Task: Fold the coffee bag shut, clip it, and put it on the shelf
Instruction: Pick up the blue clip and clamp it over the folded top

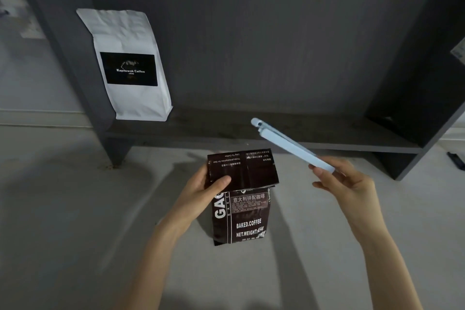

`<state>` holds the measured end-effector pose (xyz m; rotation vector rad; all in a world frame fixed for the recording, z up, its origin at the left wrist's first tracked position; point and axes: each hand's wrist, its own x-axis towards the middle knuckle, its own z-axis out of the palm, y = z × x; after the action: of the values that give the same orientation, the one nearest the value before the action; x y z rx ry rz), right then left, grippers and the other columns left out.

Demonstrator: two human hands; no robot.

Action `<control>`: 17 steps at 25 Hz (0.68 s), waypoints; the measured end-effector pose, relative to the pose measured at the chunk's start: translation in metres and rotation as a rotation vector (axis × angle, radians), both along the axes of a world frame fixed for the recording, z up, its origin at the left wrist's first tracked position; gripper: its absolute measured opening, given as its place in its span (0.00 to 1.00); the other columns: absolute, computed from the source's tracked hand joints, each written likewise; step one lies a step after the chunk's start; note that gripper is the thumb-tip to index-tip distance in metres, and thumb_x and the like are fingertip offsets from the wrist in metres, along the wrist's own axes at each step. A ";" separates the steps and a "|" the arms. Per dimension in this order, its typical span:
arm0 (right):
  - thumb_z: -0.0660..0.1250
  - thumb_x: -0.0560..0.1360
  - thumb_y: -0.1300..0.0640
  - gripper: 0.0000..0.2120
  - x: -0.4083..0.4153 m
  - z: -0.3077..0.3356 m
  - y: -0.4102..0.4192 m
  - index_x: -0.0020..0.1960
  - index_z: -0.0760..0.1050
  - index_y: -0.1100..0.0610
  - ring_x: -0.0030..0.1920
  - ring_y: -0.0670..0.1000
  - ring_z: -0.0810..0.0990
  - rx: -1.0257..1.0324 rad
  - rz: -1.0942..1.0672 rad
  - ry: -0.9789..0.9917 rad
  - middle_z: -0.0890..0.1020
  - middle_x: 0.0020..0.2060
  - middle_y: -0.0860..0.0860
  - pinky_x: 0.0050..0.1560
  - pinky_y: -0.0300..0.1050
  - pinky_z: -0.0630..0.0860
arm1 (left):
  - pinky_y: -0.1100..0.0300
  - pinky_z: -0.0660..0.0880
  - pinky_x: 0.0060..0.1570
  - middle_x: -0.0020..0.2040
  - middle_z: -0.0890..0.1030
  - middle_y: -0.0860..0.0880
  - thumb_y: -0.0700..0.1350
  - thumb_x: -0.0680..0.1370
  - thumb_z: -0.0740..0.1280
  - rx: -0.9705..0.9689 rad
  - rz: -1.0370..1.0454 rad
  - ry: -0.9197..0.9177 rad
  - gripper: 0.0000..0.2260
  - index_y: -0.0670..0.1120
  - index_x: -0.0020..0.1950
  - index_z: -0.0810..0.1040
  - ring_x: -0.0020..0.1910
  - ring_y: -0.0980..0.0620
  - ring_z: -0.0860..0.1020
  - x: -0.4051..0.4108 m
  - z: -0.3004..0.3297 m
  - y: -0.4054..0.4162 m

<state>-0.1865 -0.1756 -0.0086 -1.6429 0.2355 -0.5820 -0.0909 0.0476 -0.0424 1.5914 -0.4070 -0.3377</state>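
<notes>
A dark brown coffee bag [247, 219] with white lettering stands upright on the pale floor. Its top flap is folded forward and down over the front. My left hand [201, 190] pinches the folded flap at its left edge, thumb on the front. My right hand [349, 184] holds one end of a long pale blue bag clip [289, 145], up and to the right of the bag. The clip points up-left and does not touch the bag. The dark grey shelf [251, 131] runs low just behind the bag.
A white coffee bag [130, 65] with a black label stands on the shelf at its left end, against the left upright. The shelf's right upright [427, 108] closes the bay. A small dark object [456, 160] lies on the floor at far right.
</notes>
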 end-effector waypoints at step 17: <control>0.66 0.71 0.66 0.19 0.042 -0.010 0.029 0.56 0.72 0.47 0.38 0.35 0.80 -0.095 0.307 0.144 0.80 0.41 0.49 0.35 0.27 0.75 | 0.69 0.74 0.47 0.45 0.82 0.60 0.44 0.74 0.65 0.012 0.035 0.015 0.08 0.58 0.46 0.77 0.48 0.64 0.79 -0.005 -0.006 -0.005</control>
<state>-0.1443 -0.1464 -0.0184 -1.7722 0.0577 -0.2453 -0.0961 0.0430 -0.0482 1.6048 -0.3660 -0.3262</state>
